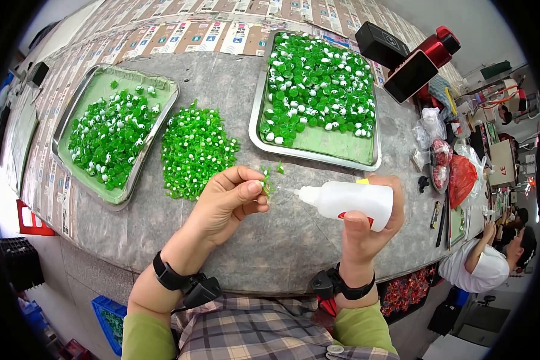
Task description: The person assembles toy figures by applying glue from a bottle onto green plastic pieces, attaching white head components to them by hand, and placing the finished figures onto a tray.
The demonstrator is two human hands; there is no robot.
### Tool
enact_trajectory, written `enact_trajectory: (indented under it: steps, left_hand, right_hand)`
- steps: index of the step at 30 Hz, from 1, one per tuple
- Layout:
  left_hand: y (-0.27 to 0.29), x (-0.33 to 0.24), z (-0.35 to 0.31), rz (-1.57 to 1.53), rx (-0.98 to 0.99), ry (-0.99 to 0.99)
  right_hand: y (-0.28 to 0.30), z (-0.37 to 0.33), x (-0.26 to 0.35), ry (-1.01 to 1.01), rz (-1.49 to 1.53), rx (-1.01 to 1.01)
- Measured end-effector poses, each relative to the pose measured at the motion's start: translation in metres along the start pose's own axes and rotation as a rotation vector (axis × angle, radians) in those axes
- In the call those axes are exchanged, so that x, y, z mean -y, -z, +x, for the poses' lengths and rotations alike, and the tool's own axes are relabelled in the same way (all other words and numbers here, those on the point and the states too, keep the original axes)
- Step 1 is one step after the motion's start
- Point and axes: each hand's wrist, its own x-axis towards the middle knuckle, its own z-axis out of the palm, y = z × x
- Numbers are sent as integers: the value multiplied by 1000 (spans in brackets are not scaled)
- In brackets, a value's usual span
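Observation:
Between thumb and fingertips, my left hand (233,193) pinches a small green plastic piece (266,182). My right hand (373,216) is wrapped round a white squeeze bottle (351,203), held tilted on its side. Its thin nozzle points left at the green piece, with the tip close to it; whether they touch I cannot tell. Another small green piece (280,168) lies on the table just beyond. Left of my left hand is a loose heap of small green pieces with whitish spots (199,153).
A metal tray (259,129) of green and white round pieces stands at the back right, another tray (173,96) at the left. A phone (411,76) leans by a red bottle (441,45) and a black box (381,43). Red bags (462,180) and tools lie right. A person (483,261) sits further right.

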Motion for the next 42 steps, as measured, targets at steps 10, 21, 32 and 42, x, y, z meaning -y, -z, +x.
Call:
enact_trajectory:
  steps: [10,21,32,42]
  left_hand:
    - [0,0,-1,-14,6,2]
    - [3,1,0,-14,18,6]
    - [5,2,1,-19,34,16]
    - [-1,0,-1,84,-42,-140]
  right_hand:
    - [-4,0,1,10,-35,30]
    - [-2,-2,-3,7,-63,41]
    - [0,0,-6,37,-150,49]
    - [4,-3,-5,-37,-37,24]
